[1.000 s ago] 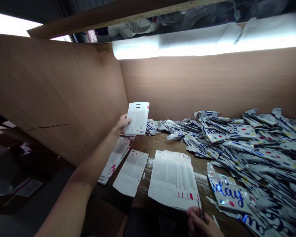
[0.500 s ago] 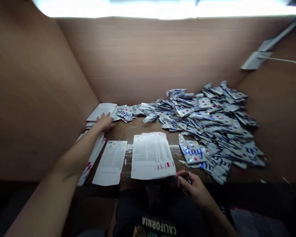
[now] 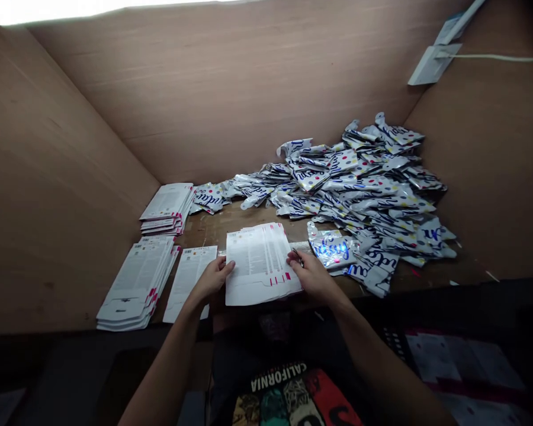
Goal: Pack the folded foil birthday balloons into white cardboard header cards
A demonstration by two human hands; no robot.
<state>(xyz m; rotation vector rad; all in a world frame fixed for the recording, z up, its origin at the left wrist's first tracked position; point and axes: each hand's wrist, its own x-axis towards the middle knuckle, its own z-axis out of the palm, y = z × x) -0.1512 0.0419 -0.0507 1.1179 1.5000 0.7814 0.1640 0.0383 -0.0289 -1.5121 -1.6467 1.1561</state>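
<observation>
A stack of flat white printed card sleeves [image 3: 255, 266] with red marks lies in front of me at the table's edge. My left hand [image 3: 215, 275] is closed on its left edge, thumb on top. At the right edge is my right hand [image 3: 308, 269], curled around a slim dark tool [image 3: 298, 257] whose kind I cannot make out. Its fingertips touch the stack. One more printed sleeve [image 3: 187, 278] lies left of my left hand, partly covered by it. Farther left are a fanned pile of sleeves [image 3: 135, 278] and a neater pile [image 3: 166, 201] behind it.
A big heap of shiny white packets [image 3: 368, 189] with coloured dots and blue lettering fills the right and back of the brown table [image 3: 213, 228]. Wooden panels [image 3: 204, 94] enclose three sides. A white cable [image 3: 493, 57] runs from a fixture on the right panel.
My left hand has come back from the far left pile to the left edge of the middle stack. My right hand has moved up along its right edge. The camera view has shifted.
</observation>
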